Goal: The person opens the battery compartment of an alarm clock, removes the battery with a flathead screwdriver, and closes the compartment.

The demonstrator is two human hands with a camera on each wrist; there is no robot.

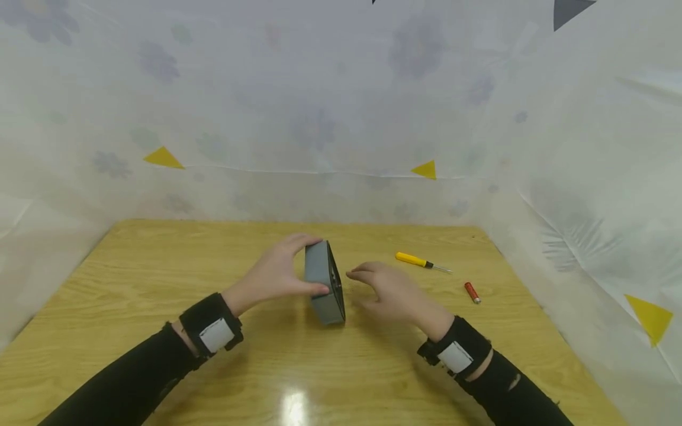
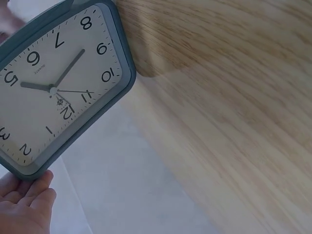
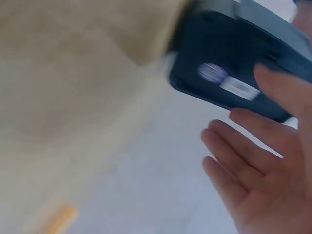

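My left hand [image 1: 274,275] grips a grey-blue clock [image 1: 318,278], its thumb on the near part and its fingers at the top edge. The clock stands tilted on edge, with its dark back turned right. In the left wrist view, its white face [image 2: 44,73] shows black numerals and grey hands. My right hand [image 1: 391,290] is just to the right of the back, fingers loosely extended and holding nothing. In the right wrist view, the dark back [image 3: 229,58] carries a round purple sticker [image 3: 212,72] and a white label [image 3: 240,88]; the right thumb overlaps it there.
A yellow-handled screwdriver [image 1: 415,260] lies on the wooden table [image 1: 160,266], to the right of my hands. A red battery [image 1: 472,292] lies nearer the right edge. Pale flowered sheeting [image 1: 319,118] with yellow triangles surrounds the table.
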